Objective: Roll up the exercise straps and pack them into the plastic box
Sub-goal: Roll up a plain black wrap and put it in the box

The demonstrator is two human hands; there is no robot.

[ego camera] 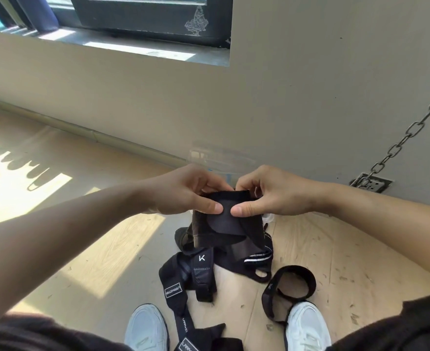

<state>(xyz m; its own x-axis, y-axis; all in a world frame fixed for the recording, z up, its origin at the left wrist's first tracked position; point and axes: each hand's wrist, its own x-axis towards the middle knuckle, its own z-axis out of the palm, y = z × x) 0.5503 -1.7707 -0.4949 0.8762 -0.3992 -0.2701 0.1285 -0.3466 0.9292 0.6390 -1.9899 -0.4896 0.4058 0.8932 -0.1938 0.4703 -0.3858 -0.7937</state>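
Head view. I record both hands raised in front of the body, above the floor. The left hand [183, 192] and the right hand [269, 192] meet on one black strap [230, 225]. Each pinches its upper edge, thumb on the near face and curled fingers behind, with the two thumb tips just beside each other. The top of the held strap is folded or partly rolled; I cannot tell how many turns. Its lower part hangs toward a pile of further black straps [191, 272] on the wooden floor [335, 249]; I cannot tell whether it touches the pile.

A separate looped strap [293, 281] lies right of the pile, its lower end at the right white shoe [307, 325]. The left white shoe [146, 328] stands beside a labelled strap running out of the pile.

The clear plastic box [221, 157] stands on the floor against the wall [310, 84], beyond the hands and partly hidden by them; I cannot make out its contents. A metal chain [406, 138] runs down the wall to a plate [371, 184] at the right.
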